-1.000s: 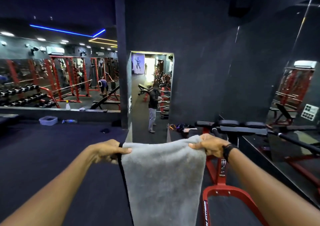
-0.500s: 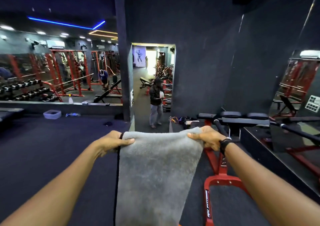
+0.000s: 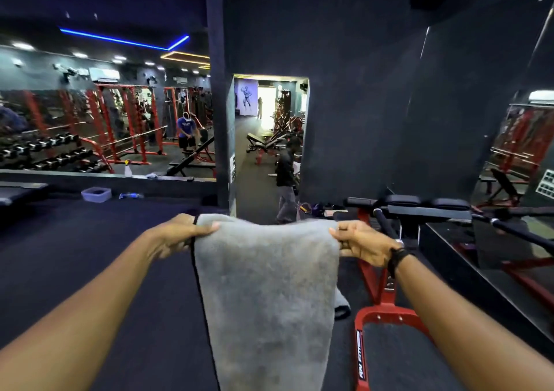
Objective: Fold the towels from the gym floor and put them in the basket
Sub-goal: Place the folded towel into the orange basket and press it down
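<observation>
Towel: a grey towel hangs in front of the person, its top edge stretched level between both hands, its bottom edge out of frame.
Left hand: the left hand pinches the towel's top left corner, thumb on the near face, fingers curled behind; a dark trim runs down that side edge.
Right hand: the right hand grips the top right corner with curled fingers.
Second towel: another rolled grey piece lies on the floor just right of the towel, partly hidden by it.
Bench: a red bench frame stands right of the towel, close to the right forearm.
Floor: dark floor spreads wide left of the towel.
Tub: a pale tub sits far left of the towel, by the wall.
Doorway: a doorway opens beyond the towel, with a person standing in it.
</observation>
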The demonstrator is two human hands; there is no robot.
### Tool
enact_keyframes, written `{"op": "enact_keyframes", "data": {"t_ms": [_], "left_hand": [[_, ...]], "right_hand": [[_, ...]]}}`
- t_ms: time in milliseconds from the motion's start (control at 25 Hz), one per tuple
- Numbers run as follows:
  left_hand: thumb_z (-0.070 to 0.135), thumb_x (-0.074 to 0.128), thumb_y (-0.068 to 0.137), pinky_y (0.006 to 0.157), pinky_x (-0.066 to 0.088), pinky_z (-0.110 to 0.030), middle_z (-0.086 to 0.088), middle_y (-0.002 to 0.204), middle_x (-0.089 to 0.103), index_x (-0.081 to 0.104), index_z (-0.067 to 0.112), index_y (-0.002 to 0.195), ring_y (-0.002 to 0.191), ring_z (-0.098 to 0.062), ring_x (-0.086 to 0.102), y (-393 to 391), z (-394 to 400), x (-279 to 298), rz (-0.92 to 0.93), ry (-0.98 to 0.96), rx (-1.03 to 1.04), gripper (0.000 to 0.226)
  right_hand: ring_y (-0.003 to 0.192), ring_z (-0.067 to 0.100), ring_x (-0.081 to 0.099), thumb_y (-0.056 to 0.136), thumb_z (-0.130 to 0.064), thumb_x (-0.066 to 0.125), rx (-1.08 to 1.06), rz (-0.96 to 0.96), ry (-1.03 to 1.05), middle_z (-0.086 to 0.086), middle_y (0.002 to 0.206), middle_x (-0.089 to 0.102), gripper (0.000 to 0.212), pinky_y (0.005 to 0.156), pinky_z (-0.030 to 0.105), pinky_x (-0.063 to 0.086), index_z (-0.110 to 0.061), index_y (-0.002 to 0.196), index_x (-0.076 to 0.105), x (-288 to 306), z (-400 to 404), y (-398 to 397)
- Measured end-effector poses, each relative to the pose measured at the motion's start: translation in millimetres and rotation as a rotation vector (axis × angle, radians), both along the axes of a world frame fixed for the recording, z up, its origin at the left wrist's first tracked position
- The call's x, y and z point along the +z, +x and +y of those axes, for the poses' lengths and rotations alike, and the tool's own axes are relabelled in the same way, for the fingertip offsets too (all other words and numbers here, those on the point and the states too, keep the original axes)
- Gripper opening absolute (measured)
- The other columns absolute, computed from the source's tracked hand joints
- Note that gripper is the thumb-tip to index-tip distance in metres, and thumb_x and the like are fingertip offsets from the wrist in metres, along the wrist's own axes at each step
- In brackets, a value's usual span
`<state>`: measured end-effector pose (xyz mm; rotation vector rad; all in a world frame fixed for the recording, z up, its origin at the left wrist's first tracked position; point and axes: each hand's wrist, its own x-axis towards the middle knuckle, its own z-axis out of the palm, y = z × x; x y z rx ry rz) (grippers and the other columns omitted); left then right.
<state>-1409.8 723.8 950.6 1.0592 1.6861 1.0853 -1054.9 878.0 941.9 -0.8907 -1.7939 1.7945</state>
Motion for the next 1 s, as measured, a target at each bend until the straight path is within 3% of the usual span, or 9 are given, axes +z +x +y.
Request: {"op": "enact_keyframes", "data": {"t_ms": [160, 240, 320, 360, 440, 520, 760, 880, 1000], "left_hand": [[0.026, 0.073, 0.082, 0.067, 0.049, -0.027, -0.007, 0.088, 0.069, 0.064, -0.001, 0.114, 0.077, -0.016, 0.062, 20.0, 9.5, 5.0, -0.07, -0.025, 0.052, 0.043], [0.022, 0.074, 0.081, 0.061, 0.054, -0.022, -0.004, 0.088, 0.072, 0.068, 0.003, 0.106, 0.07, -0.011, 0.067, 34.2, 11.9, 24.9, -0.177, 0.137, 0.027, 0.032], [0.032, 0.084, 0.066, 0.062, 0.055, -0.021, -0.004, 0.094, 0.073, 0.071, 0.009, 0.1, 0.076, -0.009, 0.07, 36.1, 13.4, 43.3, -0.32, 0.32, -0.077, 0.043], [0.035, 0.086, 0.061, 0.064, 0.055, -0.022, -0.004, 0.096, 0.073, 0.07, 0.01, 0.1, 0.081, -0.011, 0.07, 37.2, 13.2, 46.6, -0.227, 0.297, -0.15, 0.049], [0.023, 0.08, 0.073, 0.066, 0.056, -0.023, -0.003, 0.09, 0.071, 0.068, 0.01, 0.096, 0.081, -0.013, 0.067, 38.6, 10.8, 39.5, 0.073, 0.136, -0.175, 0.029], [0.015, 0.069, 0.086, 0.064, 0.055, -0.021, -0.003, 0.084, 0.07, 0.068, 0.011, 0.091, 0.074, -0.012, 0.065, 34.8, 13.2, 31.0, 0.068, 0.121, -0.084, 0.006], [0.024, 0.061, 0.092, 0.067, 0.046, -0.02, 0.002, 0.083, 0.066, 0.068, 0.014, 0.099, 0.074, -0.008, 0.058, 39.2, 18.2, 34.1, -0.066, 0.19, 0.002, 0.015], [0.021, 0.059, 0.093, 0.071, 0.046, -0.025, 0.004, 0.076, 0.069, 0.067, 0.014, 0.098, 0.071, -0.009, 0.06, 44.0, 23.7, 38.7, -0.123, 0.298, 0.108, 0.011], [0.02, 0.06, 0.092, 0.067, 0.05, -0.026, 0.008, 0.054, 0.066, 0.065, 0.014, 0.091, 0.052, -0.002, 0.06, 50.9, 26.6, 44.9, -0.235, 0.418, 0.191, 0.009]], "right_hand": [[0.068, 0.007, 0.063, 0.097, -0.009, 0.047, -0.08, 0.037, -0.055, 0.003, 0.089, 0.068, 0.028, 0.064, 0.02, 0.055, -0.003, 0.121, 0.061, 13.4, 5.4, -5.2], [0.072, 0.008, 0.065, 0.096, -0.01, 0.047, -0.104, 0.14, -0.04, 0.001, 0.089, 0.071, 0.028, 0.065, 0.02, 0.056, -0.003, 0.119, 0.062, 33.3, 4.1, -5.2], [0.081, 0.01, 0.067, 0.09, -0.027, 0.057, -0.093, 0.278, -0.035, -0.001, 0.091, 0.074, 0.028, 0.066, 0.021, 0.056, -0.011, 0.111, 0.065, 55.7, 1.6, -0.3], [0.088, 0.012, 0.069, 0.082, -0.034, 0.066, -0.071, 0.233, -0.003, -0.001, 0.098, 0.073, 0.038, 0.068, 0.022, 0.056, -0.012, 0.113, 0.065, 59.3, 1.8, 0.1], [0.087, 0.011, 0.07, 0.075, -0.024, 0.077, -0.061, 0.053, 0.083, 0.003, 0.101, 0.073, 0.051, 0.065, 0.021, 0.056, -0.005, 0.119, 0.062, 50.5, -1.1, -1.4], [0.078, 0.01, 0.07, 0.084, -0.012, 0.069, -0.182, 0.005, 0.133, 0.004, 0.094, 0.073, 0.039, 0.063, 0.024, 0.058, 0.0, 0.12, 0.06, 38.8, 6.4, -2.0], [0.08, 0.018, 0.068, 0.089, -0.012, 0.064, -0.35, 0.062, 0.034, 0.017, 0.109, 0.067, 0.037, 0.062, 0.027, 0.059, 0.006, 0.121, 0.058, 45.7, 15.6, -0.1], [0.07, 0.014, 0.069, 0.09, -0.01, 0.062, -0.361, 0.114, 0.056, 0.01, 0.093, 0.071, 0.031, 0.055, 0.024, 0.057, 0.006, 0.117, 0.059, 55.6, 11.7, -1.3], [0.066, 0.01, 0.069, 0.091, -0.007, 0.06, -0.35, 0.154, 0.106, 0.004, 0.082, 0.072, 0.027, 0.054, 0.022, 0.055, 0.002, 0.116, 0.06, 67.9, 10.8, -0.1]]}}
